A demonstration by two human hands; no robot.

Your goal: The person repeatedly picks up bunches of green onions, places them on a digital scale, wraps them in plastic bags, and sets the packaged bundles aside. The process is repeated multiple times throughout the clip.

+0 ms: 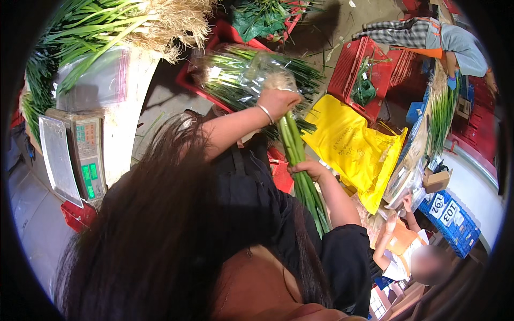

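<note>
My left hand (281, 102), with a bangle on its wrist, is closed around a bundle of green onions (292, 140) just below its pale roots. Lower down, my right hand (308, 166) holds the same bundle by its green stalks, and the leaves hang down past my right forearm. Right behind the roots lie clear plastic bags (257, 66) with more green onions (225, 76), heaped in a red plastic crate (186, 80). Whether the roots touch those bags I cannot tell.
At left, a table (138, 100) bears rooted green onions (96, 32), flat plastic bags (88, 86) and a digital scale (87, 148). A yellow sack (349, 148) and red crates (341, 72) stand to the right. Two co-workers (401, 240) are at a far bench.
</note>
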